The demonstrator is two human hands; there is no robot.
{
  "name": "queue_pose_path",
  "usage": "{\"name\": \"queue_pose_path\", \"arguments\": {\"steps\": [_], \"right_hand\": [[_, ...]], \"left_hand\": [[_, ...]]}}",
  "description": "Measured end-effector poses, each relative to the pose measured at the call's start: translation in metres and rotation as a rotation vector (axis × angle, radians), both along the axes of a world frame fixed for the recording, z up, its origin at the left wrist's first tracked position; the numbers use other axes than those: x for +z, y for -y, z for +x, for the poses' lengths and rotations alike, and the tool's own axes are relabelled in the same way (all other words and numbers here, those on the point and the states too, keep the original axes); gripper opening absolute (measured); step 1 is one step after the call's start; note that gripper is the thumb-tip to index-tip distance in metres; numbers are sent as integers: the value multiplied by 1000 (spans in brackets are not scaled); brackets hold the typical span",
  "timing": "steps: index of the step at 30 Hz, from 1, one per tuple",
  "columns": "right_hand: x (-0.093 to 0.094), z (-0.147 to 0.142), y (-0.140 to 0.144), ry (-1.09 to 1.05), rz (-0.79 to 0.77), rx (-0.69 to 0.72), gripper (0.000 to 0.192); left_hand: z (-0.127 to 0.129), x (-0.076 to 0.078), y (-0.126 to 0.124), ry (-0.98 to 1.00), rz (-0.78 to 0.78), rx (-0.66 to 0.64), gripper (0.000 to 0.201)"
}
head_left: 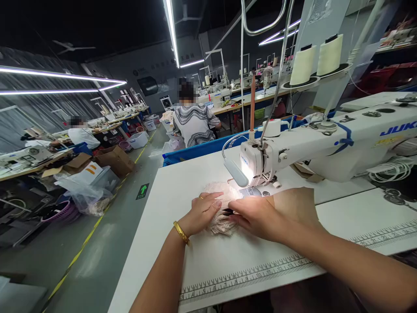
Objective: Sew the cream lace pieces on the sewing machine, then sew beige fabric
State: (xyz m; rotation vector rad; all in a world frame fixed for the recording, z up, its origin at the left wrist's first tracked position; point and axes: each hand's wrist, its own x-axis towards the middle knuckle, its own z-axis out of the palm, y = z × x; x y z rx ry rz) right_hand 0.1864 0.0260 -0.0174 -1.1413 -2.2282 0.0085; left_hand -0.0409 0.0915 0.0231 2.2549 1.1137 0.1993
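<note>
Rows of sewing stations run back through a dim factory hall under strip lights, with other workers seated at a distance. Up close, a white counter (169,191) with a printed ruler along its near edge carries a white sewing machine (312,148), its small lamp shining down on the needle area.

Just in front of the needle lies a small piece of beige lace (224,204), bunched and crumpled. The left hand (202,213), a gold bangle on its wrist, rests on top of the lace with its fingers (213,203) laid close together and flat, pressing it down. The right hand (257,215) meets the lace from the other side; its fingertips are pinched together on something small and dark at the lace's edge, too small to identify.

The lace looks very light, soft and floppy, likely to slide and wrinkle on the smooth counter, and delicate enough to snag. It is probably best held flat under spread fingertips near its edges.
</note>
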Motion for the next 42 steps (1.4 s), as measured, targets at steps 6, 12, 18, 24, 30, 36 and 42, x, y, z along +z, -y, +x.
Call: {"name": "queue_pose_path", "arguments": {"steps": [6,12,18,24,30,36,42], "right_hand": [[-8,-7,-12,53,135,118,10],[-9,-12,-17,28,132,156,6],[-6,-7,-13,-79,-46,230,19],[5,10,-2,-165,-332,139,24],[4,10,-3,-43,-247,63,18],[3,6,-5,16,-188,46,16],[11,25,9,-79,-345,4,19]], "left_hand": [[0,0,2,-1,-3,-9,54],[0,1,2,-1,11,-14,53],[-1,-2,1,6,17,-13,54],[-2,-5,-1,9,26,-16,54],[0,-2,1,-2,39,-28,51],[0,-1,0,-36,47,-56,57],[-7,-10,-1,-126,84,-202,104]]}}
